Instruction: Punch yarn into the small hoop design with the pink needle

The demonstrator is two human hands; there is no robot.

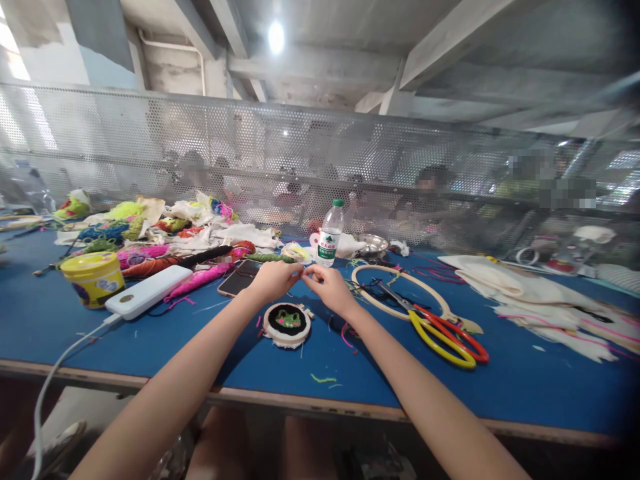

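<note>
My left hand (pixel 274 280) and my right hand (pixel 331 288) meet fingertip to fingertip above the blue table. The fingers of both are pinched closed, and whatever lies between them is too small to make out. Just below them rests a small round embroidery hoop (pixel 287 339) with a green frog face on black, touched by neither hand. A phone (pixel 239 279) lies beside my left hand, partly hidden by it. Behind the hands stands a water bottle (pixel 328 237) with a green cap. Right of my right hand, scissors (pixel 447 333) with red and yellow handles lie across a larger empty wooden hoop (pixel 356 275).
At the left are a yellow tub (pixel 95 283), a white power bank (pixel 149 292) with a cable, and a heap of coloured yarn (pixel 150 253) and cloth. Folded white cloth (pixel 530 293) lies right. A metal bowl (pixel 374 245) sits behind. A perforated metal screen (pixel 280 153) borders the back.
</note>
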